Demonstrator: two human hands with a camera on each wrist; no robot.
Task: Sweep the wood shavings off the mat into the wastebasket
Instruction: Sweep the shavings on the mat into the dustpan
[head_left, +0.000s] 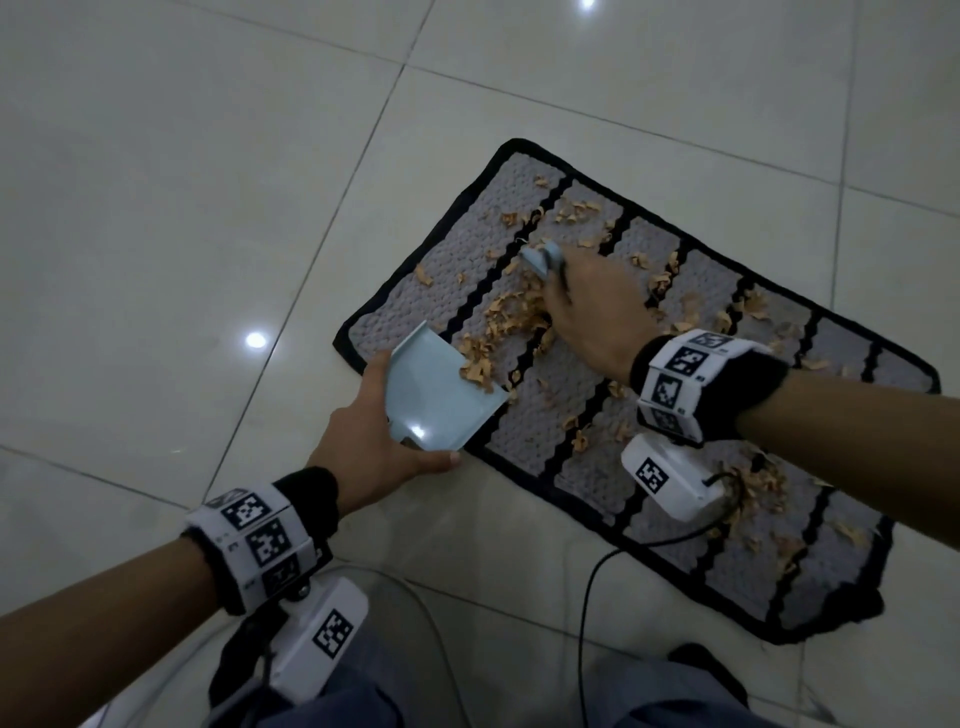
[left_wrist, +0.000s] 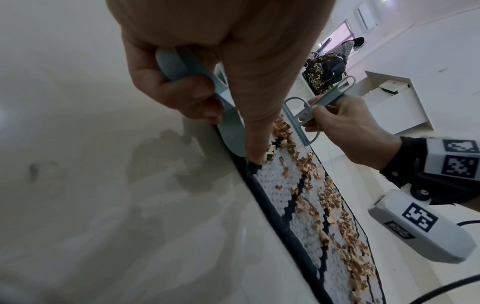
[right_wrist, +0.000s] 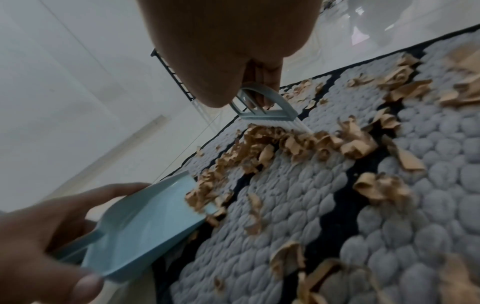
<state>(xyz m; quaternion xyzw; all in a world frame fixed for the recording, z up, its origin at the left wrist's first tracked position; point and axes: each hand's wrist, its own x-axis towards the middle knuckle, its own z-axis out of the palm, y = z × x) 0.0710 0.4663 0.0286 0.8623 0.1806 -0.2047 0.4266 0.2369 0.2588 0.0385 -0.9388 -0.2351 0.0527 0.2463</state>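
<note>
A grey mat (head_left: 550, 415) with black wavy stripes lies on the tiled floor, with tan wood shavings (head_left: 511, 317) strewn over it. My left hand (head_left: 358, 436) grips a light blue dustpan (head_left: 441, 395) by its handle (left_wrist: 182, 67); the pan's front lip sits on the mat's left edge, with some shavings at the lip. My right hand (head_left: 582, 312) pinches a small light blue brush (head_left: 540, 257). Its bristles (right_wrist: 280, 125) press into a pile of shavings (right_wrist: 259, 144) just beyond the dustpan (right_wrist: 145, 222). No wastebasket is in view.
Pale glossy floor tiles (head_left: 208, 208) surround the mat. A black cable (head_left: 589, 597) trails over the floor near my knees (head_left: 675, 696). A black wire rack (right_wrist: 171, 72) stands past the mat's far end. A white counter (left_wrist: 389, 98) and a person (left_wrist: 330, 63) are far behind.
</note>
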